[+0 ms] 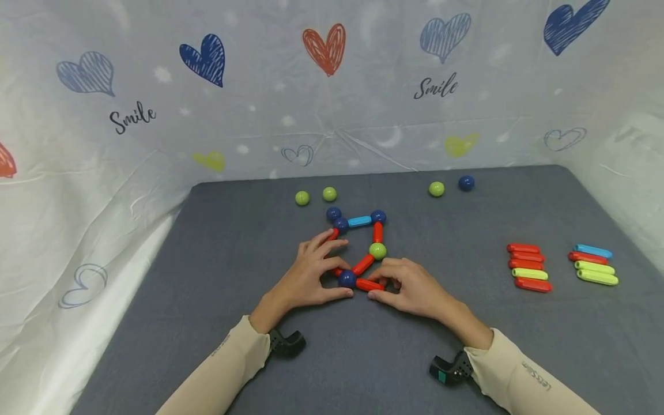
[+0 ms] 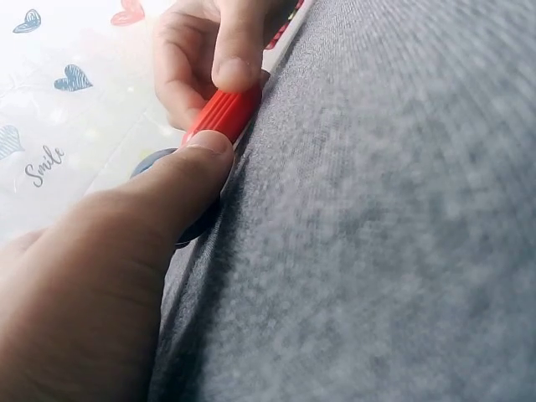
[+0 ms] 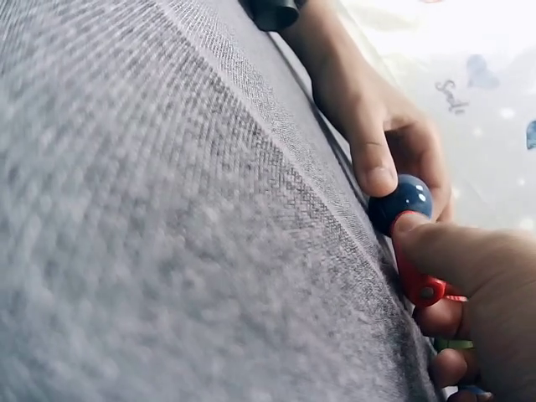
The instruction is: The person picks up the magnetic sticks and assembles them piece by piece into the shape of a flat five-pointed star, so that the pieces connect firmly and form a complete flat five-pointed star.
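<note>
My left hand (image 1: 307, 273) pinches a blue ball (image 1: 347, 279) at the near corner of a figure made of balls and sticks. Its fingers cover part of the red sticks on the figure's left side. From the right, my right hand (image 1: 417, 286) pinches a red stick (image 1: 369, 285) whose left end meets that blue ball. Another red stick (image 1: 363, 264) runs from the ball up to a green ball (image 1: 377, 251). Beyond it, a red stick (image 1: 378, 233), a far blue ball (image 1: 378, 217) and a light blue stick (image 1: 359, 221) continue the outline.
Several loose balls lie toward the back, among them a green ball (image 1: 436, 188) and a blue ball (image 1: 467, 183). At the right are two rows of sticks, one including a red stick (image 1: 533, 285), the other a light blue stick (image 1: 593, 251). A printed curtain (image 1: 358, 104) hangs behind the table.
</note>
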`<action>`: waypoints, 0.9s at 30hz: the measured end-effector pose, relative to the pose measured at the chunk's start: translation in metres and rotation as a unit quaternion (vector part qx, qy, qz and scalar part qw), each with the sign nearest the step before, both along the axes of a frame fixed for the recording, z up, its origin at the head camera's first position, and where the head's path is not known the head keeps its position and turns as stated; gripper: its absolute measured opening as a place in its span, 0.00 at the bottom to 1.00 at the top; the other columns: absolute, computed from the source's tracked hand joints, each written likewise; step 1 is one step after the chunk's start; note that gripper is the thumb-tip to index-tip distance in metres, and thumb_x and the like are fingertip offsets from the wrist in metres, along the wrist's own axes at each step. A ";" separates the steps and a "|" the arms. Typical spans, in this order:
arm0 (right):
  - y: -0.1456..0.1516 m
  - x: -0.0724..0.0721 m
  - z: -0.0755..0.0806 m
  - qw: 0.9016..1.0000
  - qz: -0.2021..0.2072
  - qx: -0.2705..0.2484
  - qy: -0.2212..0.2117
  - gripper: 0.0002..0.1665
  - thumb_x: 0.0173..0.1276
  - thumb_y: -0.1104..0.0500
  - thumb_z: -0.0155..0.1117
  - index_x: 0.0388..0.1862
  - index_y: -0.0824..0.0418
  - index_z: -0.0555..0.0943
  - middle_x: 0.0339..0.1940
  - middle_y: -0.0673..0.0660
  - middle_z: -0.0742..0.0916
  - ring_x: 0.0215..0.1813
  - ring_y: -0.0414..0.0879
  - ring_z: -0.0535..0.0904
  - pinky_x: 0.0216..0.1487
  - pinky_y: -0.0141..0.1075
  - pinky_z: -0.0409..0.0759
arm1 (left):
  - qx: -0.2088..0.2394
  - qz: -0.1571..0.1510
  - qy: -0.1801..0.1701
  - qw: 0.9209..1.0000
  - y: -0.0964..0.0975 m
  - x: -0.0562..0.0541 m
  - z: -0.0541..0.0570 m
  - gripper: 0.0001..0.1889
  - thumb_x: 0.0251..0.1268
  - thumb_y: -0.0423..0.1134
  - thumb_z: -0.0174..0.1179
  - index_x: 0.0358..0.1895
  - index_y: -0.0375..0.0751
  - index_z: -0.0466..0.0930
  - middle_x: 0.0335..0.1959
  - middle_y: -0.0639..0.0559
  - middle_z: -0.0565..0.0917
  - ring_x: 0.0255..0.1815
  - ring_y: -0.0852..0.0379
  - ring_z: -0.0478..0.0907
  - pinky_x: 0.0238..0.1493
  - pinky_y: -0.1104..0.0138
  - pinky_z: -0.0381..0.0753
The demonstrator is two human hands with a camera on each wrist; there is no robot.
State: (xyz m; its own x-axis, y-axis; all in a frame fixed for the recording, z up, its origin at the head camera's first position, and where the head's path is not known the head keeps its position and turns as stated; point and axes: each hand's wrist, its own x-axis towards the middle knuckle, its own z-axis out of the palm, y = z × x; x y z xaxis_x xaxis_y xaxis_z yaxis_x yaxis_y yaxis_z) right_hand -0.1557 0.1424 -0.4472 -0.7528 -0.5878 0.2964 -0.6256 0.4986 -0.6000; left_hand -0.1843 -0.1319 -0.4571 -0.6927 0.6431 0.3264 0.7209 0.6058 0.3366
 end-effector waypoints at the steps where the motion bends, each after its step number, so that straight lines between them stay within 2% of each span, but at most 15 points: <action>1: 0.001 -0.001 0.001 1.000 0.005 -0.004 -0.008 0.11 0.63 0.49 0.76 0.44 0.47 0.89 0.31 0.39 0.82 0.28 0.33 0.71 0.32 0.28 0.72 | 0.001 0.000 0.001 1.000 0.000 0.000 0.000 0.21 0.54 0.64 0.72 0.48 0.61 0.87 0.73 0.51 0.72 0.83 0.44 0.51 0.69 0.43 0.58; 6: 0.014 -0.009 0.006 0.998 0.022 -0.027 -0.054 0.11 0.66 0.51 0.74 0.46 0.50 0.89 0.32 0.40 0.83 0.29 0.33 0.74 0.32 0.30 0.76 | 0.003 -0.002 0.007 1.000 -0.001 0.000 -0.001 0.21 0.55 0.64 0.71 0.47 0.61 0.86 0.74 0.50 0.72 0.83 0.43 0.51 0.68 0.42 0.59; 10: 0.034 -0.019 0.014 0.998 0.000 -0.024 -0.061 0.11 0.66 0.54 0.74 0.46 0.53 0.89 0.32 0.42 0.83 0.30 0.34 0.75 0.33 0.31 0.77 | 0.004 0.000 0.006 1.000 -0.001 0.000 -0.001 0.21 0.55 0.64 0.71 0.47 0.60 0.86 0.73 0.50 0.72 0.83 0.42 0.51 0.68 0.43 0.59; 19: 0.085 -0.040 0.019 0.997 -0.082 0.002 -0.011 0.12 0.64 0.59 0.76 0.47 0.56 0.89 0.32 0.46 0.84 0.31 0.36 0.76 0.34 0.34 0.77 | 0.009 0.005 -0.009 1.000 -0.002 0.000 0.000 0.20 0.55 0.63 0.72 0.46 0.59 0.86 0.73 0.50 0.72 0.83 0.44 0.50 0.69 0.42 0.57; 27: 0.129 -0.047 0.024 0.987 -0.148 0.052 0.044 0.14 0.64 0.58 0.75 0.49 0.54 0.89 0.35 0.47 0.87 0.37 0.41 0.80 0.41 0.40 0.78 | 0.009 0.034 0.000 0.999 -0.001 -0.001 -0.002 0.19 0.57 0.63 0.70 0.46 0.60 0.86 0.74 0.50 0.70 0.83 0.43 0.49 0.68 0.39 0.50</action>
State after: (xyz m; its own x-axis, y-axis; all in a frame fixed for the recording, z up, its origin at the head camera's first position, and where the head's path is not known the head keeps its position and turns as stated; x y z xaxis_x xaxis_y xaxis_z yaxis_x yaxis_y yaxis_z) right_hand -0.2029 0.2717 -0.4228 -0.8699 -0.3772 0.3178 -0.4910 0.7231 -0.4858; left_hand -0.1854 -0.1333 -0.4588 -0.7341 0.5891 0.3377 0.6790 0.6467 0.3475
